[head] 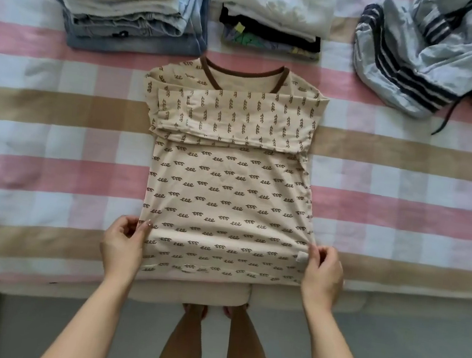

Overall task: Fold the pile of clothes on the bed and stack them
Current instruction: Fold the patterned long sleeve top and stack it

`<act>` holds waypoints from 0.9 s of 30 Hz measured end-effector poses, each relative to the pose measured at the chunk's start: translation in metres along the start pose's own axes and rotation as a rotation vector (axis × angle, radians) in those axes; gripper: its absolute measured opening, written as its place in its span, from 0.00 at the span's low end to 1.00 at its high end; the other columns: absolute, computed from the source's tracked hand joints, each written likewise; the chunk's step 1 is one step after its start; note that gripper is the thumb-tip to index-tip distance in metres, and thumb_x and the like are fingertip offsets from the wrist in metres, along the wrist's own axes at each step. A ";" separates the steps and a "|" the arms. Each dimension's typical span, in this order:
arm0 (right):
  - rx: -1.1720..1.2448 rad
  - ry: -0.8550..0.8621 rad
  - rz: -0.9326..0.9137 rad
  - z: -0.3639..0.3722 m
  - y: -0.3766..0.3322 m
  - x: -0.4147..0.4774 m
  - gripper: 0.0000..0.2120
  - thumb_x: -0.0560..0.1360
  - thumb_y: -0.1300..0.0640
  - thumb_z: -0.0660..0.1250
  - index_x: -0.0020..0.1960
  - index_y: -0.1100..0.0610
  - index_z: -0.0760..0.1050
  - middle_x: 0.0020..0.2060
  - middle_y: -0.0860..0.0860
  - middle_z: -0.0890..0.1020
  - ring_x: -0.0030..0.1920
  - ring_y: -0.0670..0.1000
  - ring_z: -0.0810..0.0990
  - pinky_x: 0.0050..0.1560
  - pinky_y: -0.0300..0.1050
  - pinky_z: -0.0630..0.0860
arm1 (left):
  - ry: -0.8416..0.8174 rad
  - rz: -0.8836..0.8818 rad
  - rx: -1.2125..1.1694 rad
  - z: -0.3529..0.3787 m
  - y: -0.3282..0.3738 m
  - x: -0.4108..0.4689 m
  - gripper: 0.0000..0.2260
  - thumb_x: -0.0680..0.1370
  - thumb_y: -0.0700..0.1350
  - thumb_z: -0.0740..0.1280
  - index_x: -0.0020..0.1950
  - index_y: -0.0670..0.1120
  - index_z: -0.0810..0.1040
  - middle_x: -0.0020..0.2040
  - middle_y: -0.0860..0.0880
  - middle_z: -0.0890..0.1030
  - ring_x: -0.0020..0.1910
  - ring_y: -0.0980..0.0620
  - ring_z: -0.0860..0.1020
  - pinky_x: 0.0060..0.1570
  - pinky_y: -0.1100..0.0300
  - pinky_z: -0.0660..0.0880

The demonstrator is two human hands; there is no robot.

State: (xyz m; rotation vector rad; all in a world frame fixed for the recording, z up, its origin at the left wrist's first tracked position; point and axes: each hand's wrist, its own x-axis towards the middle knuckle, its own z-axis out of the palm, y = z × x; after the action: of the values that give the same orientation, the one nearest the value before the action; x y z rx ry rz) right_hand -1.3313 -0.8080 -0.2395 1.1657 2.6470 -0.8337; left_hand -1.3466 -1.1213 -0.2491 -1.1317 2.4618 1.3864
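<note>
A beige shirt (pixel 227 189) with small brown squiggles and a brown collar lies flat on the bed (pixel 55 138), collar away from me. Its sleeves are folded across the chest. My left hand (pixel 122 246) pinches the shirt's lower left edge. My right hand (pixel 322 274) pinches the lower right edge, beside a small white tag. The hem hangs slightly over the bed's front edge.
A stack of folded jeans and pale tops (pixel 128 5) sits at the back left. A second stack with white and dark garments (pixel 272 19) is behind the shirt. An unfolded light-blue garment with dark stripes (pixel 440 55) lies at the back right. My legs stand below the bed edge.
</note>
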 end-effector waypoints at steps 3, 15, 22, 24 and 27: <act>0.011 -0.017 -0.099 -0.003 0.006 0.002 0.08 0.76 0.54 0.66 0.43 0.59 0.74 0.38 0.56 0.79 0.43 0.60 0.76 0.42 0.50 0.69 | -0.024 0.034 -0.031 -0.002 -0.002 -0.001 0.07 0.74 0.40 0.70 0.39 0.49 0.75 0.33 0.54 0.77 0.33 0.58 0.74 0.34 0.73 0.67; -0.335 -0.088 -0.812 0.008 0.060 -0.018 0.34 0.52 0.58 0.83 0.52 0.50 0.69 0.51 0.53 0.68 0.52 0.56 0.67 0.53 0.47 0.66 | -0.176 0.787 0.446 -0.022 -0.046 -0.028 0.16 0.77 0.62 0.57 0.52 0.51 0.73 0.55 0.49 0.71 0.53 0.44 0.70 0.53 0.50 0.70; -0.299 0.022 -0.949 0.010 0.062 -0.009 0.12 0.67 0.55 0.63 0.50 0.51 0.69 0.50 0.53 0.68 0.50 0.57 0.68 0.50 0.50 0.67 | -0.163 0.858 0.503 -0.018 -0.053 -0.014 0.17 0.64 0.46 0.72 0.50 0.51 0.72 0.53 0.49 0.69 0.52 0.44 0.67 0.54 0.55 0.66; -0.262 -0.003 -0.923 0.005 0.055 -0.007 0.09 0.68 0.55 0.60 0.49 0.51 0.72 0.48 0.53 0.71 0.48 0.57 0.68 0.47 0.51 0.69 | -0.166 0.876 0.481 -0.020 -0.051 -0.015 0.15 0.64 0.37 0.68 0.48 0.50 0.73 0.53 0.48 0.72 0.51 0.44 0.68 0.51 0.53 0.70; -0.139 -0.134 -0.894 -0.007 0.043 0.003 0.12 0.68 0.60 0.60 0.43 0.60 0.82 0.41 0.58 0.78 0.45 0.55 0.70 0.45 0.49 0.73 | -0.253 0.808 0.353 -0.029 -0.036 -0.014 0.07 0.70 0.39 0.63 0.44 0.46 0.78 0.48 0.43 0.78 0.49 0.46 0.72 0.47 0.57 0.72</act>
State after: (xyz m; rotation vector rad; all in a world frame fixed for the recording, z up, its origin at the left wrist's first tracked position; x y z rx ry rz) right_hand -1.3020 -0.7788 -0.2528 -0.1685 2.9996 -0.7506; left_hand -1.3055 -1.1468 -0.2518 0.1414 2.9029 1.0335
